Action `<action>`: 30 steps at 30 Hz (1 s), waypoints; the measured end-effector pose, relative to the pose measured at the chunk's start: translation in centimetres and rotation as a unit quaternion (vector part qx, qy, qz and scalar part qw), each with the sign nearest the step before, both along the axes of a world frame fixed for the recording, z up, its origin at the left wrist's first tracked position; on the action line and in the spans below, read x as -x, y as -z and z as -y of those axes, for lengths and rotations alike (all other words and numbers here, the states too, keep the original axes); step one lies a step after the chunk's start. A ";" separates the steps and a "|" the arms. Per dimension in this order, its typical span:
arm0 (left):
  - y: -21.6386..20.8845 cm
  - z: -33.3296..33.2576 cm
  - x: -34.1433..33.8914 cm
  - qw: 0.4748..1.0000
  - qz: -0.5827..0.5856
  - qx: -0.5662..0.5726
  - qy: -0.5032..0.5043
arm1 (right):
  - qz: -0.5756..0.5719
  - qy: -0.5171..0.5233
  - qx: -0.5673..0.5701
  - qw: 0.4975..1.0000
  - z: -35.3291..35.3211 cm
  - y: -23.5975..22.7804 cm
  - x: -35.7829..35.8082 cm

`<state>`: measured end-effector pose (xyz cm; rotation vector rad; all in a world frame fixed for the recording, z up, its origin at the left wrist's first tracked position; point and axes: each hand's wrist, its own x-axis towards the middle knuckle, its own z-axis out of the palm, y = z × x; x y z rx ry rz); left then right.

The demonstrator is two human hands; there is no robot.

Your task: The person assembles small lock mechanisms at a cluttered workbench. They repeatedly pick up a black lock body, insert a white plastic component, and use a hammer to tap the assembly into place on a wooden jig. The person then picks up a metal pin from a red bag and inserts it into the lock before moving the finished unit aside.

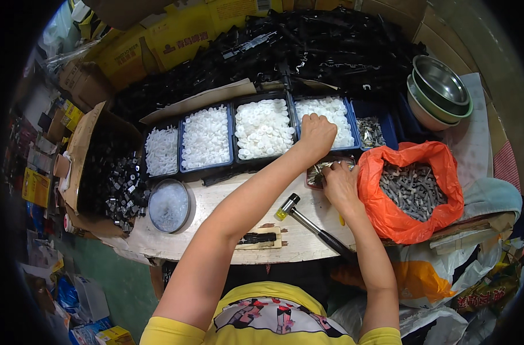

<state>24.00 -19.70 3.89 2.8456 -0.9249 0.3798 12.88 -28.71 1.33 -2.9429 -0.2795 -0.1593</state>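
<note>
While the left hand [316,133] dips, fingers curled, into a blue plastic bin of white rings [332,118], whether it grasps any I cannot tell; the right hand [341,185] pinches into a small tray of metal clips [319,170], its grasp hidden.

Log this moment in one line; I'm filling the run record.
left hand: in bin of white parts | right hand: at small metal-parts tray | mallet: on table

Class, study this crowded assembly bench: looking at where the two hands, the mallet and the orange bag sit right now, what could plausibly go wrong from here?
1. The left hand reaches into a bin of white parts with the forearm crossing the mallet; drawing back could knock it off the nearby table edge.
2. The right hand works at a small tray of metal pieces right beside the orange bag of grey parts; a nudge might spill either.
</note>
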 end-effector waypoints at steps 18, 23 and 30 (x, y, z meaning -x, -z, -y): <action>-2.4 -5.0 -0.1 0.795 -0.352 0.494 -0.012 | 0.118 -0.005 -0.156 0.981 0.5 -1.1 0.7; -4.0 -7.5 5.1 0.572 -0.536 0.621 0.016 | 0.045 -0.027 -0.407 0.912 -0.8 -3.8 2.1; -0.8 -13.6 15.3 0.337 -0.582 0.734 0.095 | -0.038 -0.081 -0.535 0.840 -3.6 -4.9 5.7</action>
